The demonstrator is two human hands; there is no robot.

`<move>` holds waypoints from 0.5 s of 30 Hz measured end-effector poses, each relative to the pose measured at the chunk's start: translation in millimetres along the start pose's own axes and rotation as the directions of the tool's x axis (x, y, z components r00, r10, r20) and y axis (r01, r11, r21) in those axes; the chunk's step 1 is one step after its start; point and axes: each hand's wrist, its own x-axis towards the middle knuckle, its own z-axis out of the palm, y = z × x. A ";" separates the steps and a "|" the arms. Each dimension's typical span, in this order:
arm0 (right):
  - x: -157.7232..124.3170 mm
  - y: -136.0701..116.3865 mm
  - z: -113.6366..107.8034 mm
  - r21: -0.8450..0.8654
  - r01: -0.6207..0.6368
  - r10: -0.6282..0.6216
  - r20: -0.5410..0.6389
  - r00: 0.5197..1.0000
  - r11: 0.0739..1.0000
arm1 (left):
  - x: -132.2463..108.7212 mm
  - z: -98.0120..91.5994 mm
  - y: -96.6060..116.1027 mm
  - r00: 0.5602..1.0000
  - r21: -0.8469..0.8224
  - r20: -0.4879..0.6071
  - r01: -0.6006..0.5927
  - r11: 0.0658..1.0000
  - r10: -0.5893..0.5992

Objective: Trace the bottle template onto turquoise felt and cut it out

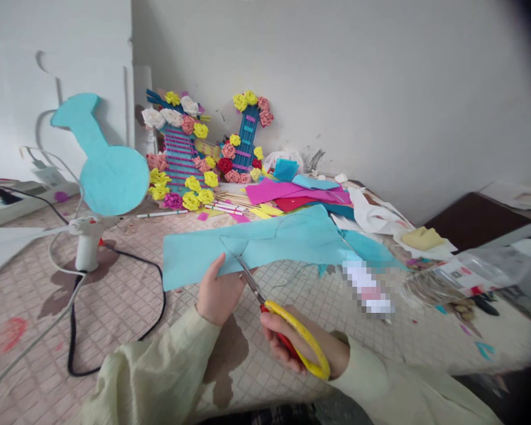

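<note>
My left hand (219, 292) pinches the near edge of a light blue sheet (269, 245) that lies across the checked tablecloth. A pencil outline is drawn on the sheet. My right hand (305, 348) grips yellow-and-red-handled scissors (287, 324), fingers through the loops. The blades (248, 277) point up and left and meet the sheet's near edge beside my left thumb.
A blue cut-out shape (108, 171) leans at the left above a white glue gun (87, 239) with black and white cords (115, 307). Two paper-flower pieces (181, 153) stand at the wall. Pink, red and yellow sheets (287, 195) are piled behind. Clutter and plastic packaging (473, 271) lie at the right.
</note>
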 end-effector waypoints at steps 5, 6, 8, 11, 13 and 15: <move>-0.2 -0.7 -1.2 0.001 -0.002 0.002 -0.005 1.000 1.000 | 1.3 -0.1 0.5 1.000 0.008 0.001 -0.007 1.000 0.007; -0.5 -1.0 -1.3 -0.004 -0.003 0.003 -0.005 1.000 1.000 | 1.3 0.3 0.6 1.000 0.006 -0.002 -0.004 1.000 0.004; -1.0 -2.1 -1.7 -0.014 -0.006 0.006 -0.012 1.000 1.000 | 1.1 1.0 0.6 1.000 0.001 -0.010 0.003 1.000 -0.003; -1.7 -4.2 -2.4 -0.037 -0.011 0.010 -0.029 1.000 0.999 | 1.0 1.8 0.7 1.000 -0.002 -0.005 -0.019 1.000 0.019; -2.0 -5.7 -2.9 -0.051 -0.006 0.004 -0.034 0.999 0.999 | 0.9 1.9 0.8 0.999 0.002 0.000 -0.036 0.999 0.036; -2.5 -6.8 -3.1 -0.058 0.001 -0.003 -0.030 1.000 0.998 | 0.9 2.0 1.0 0.999 0.001 -0.006 -0.037 0.999 0.037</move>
